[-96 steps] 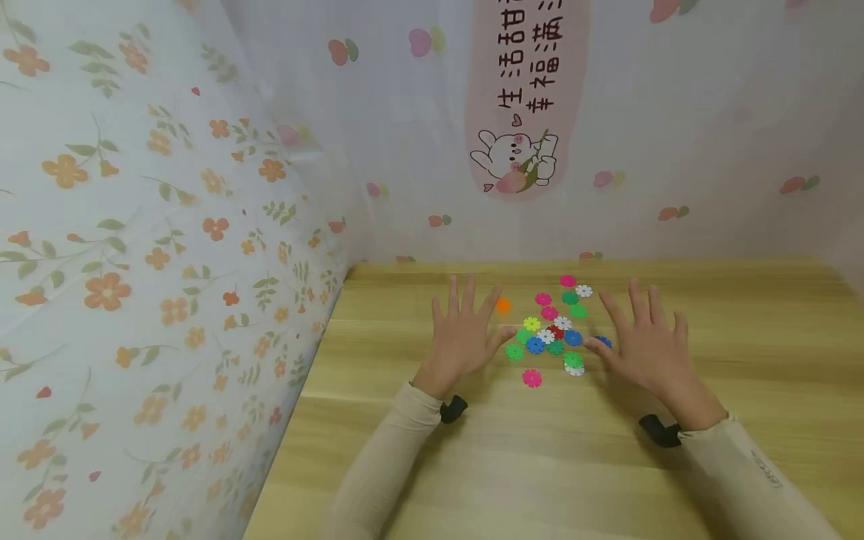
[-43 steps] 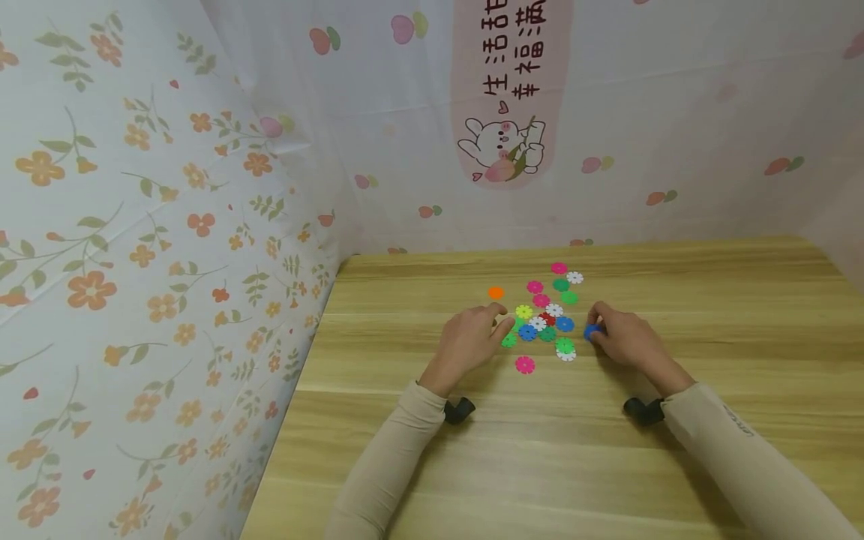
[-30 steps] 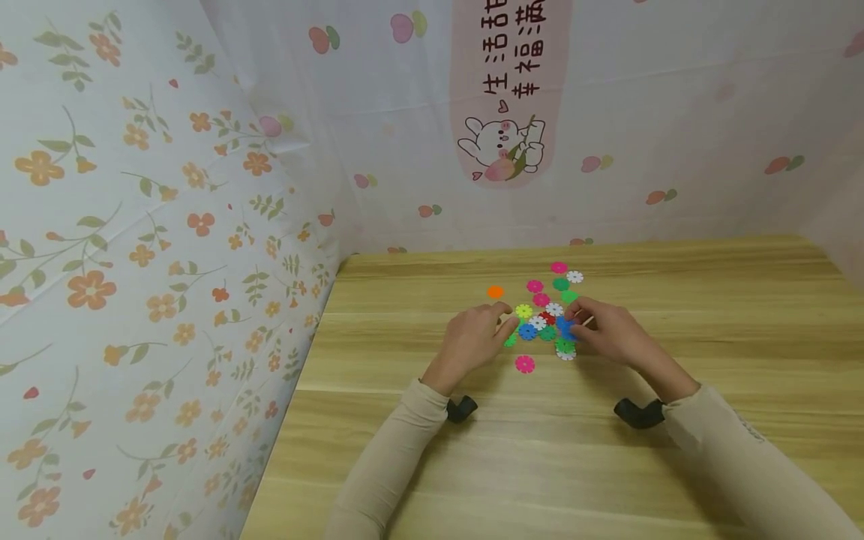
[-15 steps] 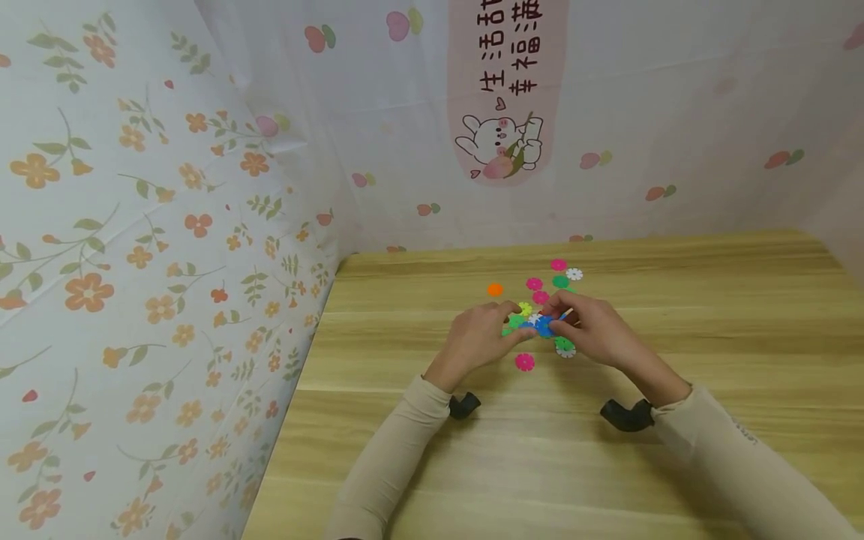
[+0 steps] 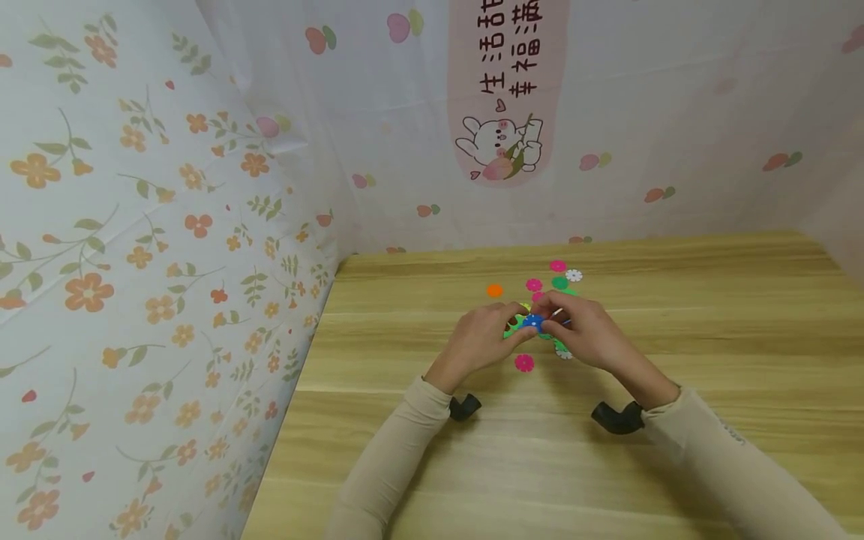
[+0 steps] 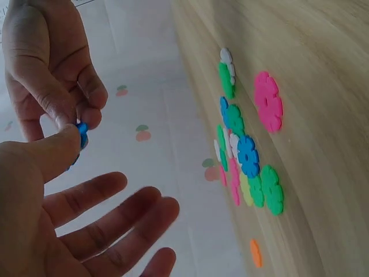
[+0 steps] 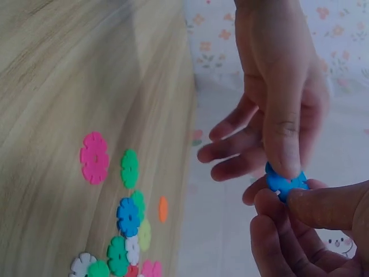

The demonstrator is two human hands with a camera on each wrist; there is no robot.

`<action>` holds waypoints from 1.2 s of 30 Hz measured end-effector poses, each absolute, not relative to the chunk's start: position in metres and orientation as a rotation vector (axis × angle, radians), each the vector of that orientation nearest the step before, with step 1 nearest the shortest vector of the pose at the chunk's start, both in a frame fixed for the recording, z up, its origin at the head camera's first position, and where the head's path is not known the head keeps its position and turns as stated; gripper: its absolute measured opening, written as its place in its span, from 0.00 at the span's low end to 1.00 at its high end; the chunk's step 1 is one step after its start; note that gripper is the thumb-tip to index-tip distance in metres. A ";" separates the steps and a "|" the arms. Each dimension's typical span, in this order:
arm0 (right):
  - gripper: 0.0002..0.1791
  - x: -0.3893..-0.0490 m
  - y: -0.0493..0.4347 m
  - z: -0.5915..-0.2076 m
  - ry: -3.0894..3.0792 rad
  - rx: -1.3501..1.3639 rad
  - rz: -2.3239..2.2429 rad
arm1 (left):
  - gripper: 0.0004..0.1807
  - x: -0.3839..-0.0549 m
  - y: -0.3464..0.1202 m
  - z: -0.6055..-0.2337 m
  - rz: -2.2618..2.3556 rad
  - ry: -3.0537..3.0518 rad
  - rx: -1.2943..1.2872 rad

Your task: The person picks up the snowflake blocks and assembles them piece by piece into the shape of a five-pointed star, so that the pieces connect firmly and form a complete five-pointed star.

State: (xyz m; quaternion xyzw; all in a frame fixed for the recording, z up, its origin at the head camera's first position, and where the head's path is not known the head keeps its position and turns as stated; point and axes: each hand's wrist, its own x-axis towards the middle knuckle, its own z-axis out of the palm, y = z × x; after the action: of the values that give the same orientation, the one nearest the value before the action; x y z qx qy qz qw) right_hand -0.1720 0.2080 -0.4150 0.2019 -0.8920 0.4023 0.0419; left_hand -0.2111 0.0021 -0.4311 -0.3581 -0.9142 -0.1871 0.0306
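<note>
Both hands meet over a spread of plastic snowflake discs, raised off the table. My right hand (image 5: pixel 586 330) pinches a blue snowflake disc (image 7: pixel 282 183) between thumb and fingers. From the other side my left hand (image 5: pixel 475 337) has its thumb on the same disc, with the index finger seemingly behind it; its other fingers (image 6: pixel 130 231) spread loosely. In the left wrist view the disc shows only as a thin blue edge, mostly covered by the thumbs. Below lie green discs (image 6: pixel 272 190), another blue disc (image 6: pixel 248 156) and a pink disc (image 5: pixel 524 363) nearer the person.
The wooden table (image 5: pixel 513 465) runs back to a printed cloth (image 5: pixel 391 97), with a flowered cloth (image 5: pixel 169 262) on the left. An orange disc (image 5: pixel 495 290) lies apart, behind the left hand. Pink, white and green discs lie farther back. Black wrist mounts (image 5: pixel 617 418) hang under the sleeves.
The right hand has picked up a blue disc from the right and carried it left to the left hand. The left hand's spread fingers have drawn in, and its thumb now meets that disc.
</note>
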 end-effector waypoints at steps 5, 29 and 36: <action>0.10 -0.172 0.205 -0.420 -2.719 0.598 1.214 | 0.13 -0.213 0.002 -0.433 -0.739 -2.756 -1.185; 0.16 -0.183 0.244 -0.447 -2.852 0.336 1.169 | 0.08 -0.219 -0.011 -0.442 -0.956 -2.679 -1.096; 0.17 -0.189 0.256 -0.465 -3.015 0.395 1.033 | 0.08 -0.220 -0.014 -0.440 -0.969 -2.661 -1.108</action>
State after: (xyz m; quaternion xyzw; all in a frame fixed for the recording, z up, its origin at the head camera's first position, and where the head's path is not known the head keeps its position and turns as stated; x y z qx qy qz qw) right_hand -0.1889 0.2558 -0.4649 0.1230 -0.9383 0.3214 -0.0347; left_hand -0.2197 -0.0139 -0.4401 -0.3638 -0.8740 -0.3182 0.0501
